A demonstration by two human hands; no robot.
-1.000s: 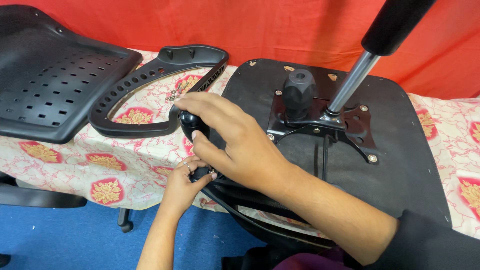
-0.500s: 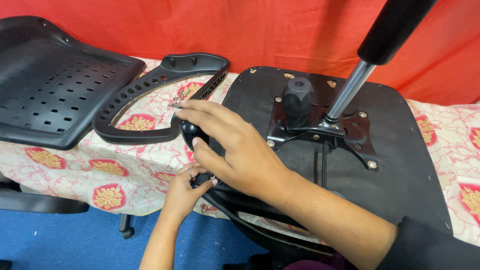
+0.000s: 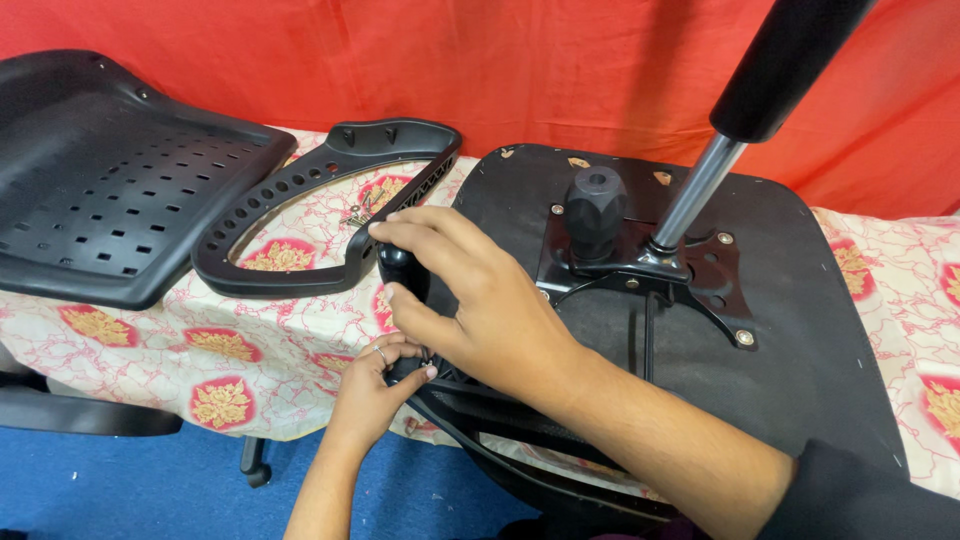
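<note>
Your right hand [image 3: 480,300] is clenched over a black knob [image 3: 400,268] at the left edge of the upturned seat [image 3: 800,340], which lies on the counter [image 3: 170,345]. Your left hand [image 3: 375,385] pinches at the armrest [image 3: 520,430] just under that edge; what it grips, can't tell. Loose armrest [image 3: 320,215] lies just left of the knob, backrest [image 3: 110,200] beyond it. Gas cylinder [image 3: 740,110] and black cap [image 3: 596,208] stand on the seat plate, right of your hands.
</note>
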